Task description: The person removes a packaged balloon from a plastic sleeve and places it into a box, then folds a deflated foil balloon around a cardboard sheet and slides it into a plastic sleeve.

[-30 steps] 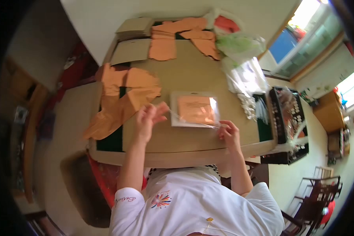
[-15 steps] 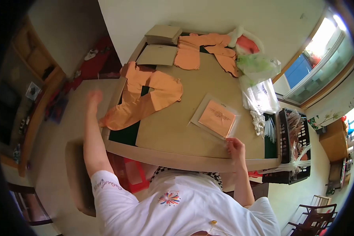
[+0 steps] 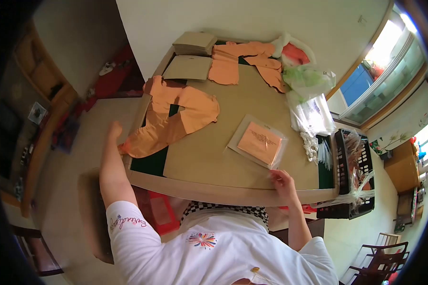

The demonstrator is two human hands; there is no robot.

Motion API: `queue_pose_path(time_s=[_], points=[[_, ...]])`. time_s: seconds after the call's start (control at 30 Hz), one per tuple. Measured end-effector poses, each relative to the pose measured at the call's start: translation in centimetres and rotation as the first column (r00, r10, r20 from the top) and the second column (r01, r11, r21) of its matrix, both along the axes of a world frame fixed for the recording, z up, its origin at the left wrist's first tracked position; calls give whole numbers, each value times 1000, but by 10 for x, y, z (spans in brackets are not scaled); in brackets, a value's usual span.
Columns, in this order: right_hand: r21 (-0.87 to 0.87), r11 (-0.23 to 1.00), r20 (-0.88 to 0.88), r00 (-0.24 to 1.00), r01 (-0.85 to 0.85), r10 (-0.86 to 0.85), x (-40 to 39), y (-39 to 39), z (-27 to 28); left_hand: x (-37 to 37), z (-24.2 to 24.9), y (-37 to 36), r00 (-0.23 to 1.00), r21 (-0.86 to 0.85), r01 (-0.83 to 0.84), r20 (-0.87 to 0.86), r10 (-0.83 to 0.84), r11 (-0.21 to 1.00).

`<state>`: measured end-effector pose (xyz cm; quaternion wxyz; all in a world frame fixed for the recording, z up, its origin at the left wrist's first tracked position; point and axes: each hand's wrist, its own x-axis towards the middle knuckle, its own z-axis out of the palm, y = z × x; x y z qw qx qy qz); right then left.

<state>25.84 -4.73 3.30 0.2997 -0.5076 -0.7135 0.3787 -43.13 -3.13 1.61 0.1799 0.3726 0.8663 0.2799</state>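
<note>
My left hand (image 3: 115, 129) is past the table's left edge, beside the large folded orange foil piece (image 3: 161, 124); its fingers are too small to make out, and nothing shows in it. My right hand (image 3: 284, 183) is near the table's front edge, with slightly bent fingers apart and nothing visible in them. Its fingertips are at the lower corner of a clear plastic sleeve (image 3: 275, 160). Inside the sleeve lie a grey-beige card (image 3: 240, 137) and a folded orange foil sheet (image 3: 259, 143) with small print.
Stacked cards (image 3: 194, 42) and another orange foil piece (image 3: 225, 71) lie at the back. Along the right are a greenish plastic bag (image 3: 309, 80), clear sleeves (image 3: 314, 116) and white sticks (image 3: 325, 154). A black crate (image 3: 366, 190) stands by the right edge.
My right hand has shifted slightly and its fingers have spread from a pinch at the sleeve's corner. My left hand, blurred before, is a little lower and clearer. The view has shifted slightly.
</note>
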Motion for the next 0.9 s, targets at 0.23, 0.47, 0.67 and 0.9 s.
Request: queue_pose_path(time_s=[0.23,0.47,0.67,0.9], points=[[63,998,51,999,-1,-2,-4,0,-2,15,4,36,952,93,217,-242,-190,972],[44,999,132,991,29,-34,-12,0,8,-59,-79,86,986,-72,124,-105,-132,990],[31,999,169,985,38,-43,-13,0,7,-70,-79,37,925,235,-174,372,77,956],[29,997,185,980,67,-71,-15,-5,8,-73,-87,-1,986,-457,102,165,-29,884]])
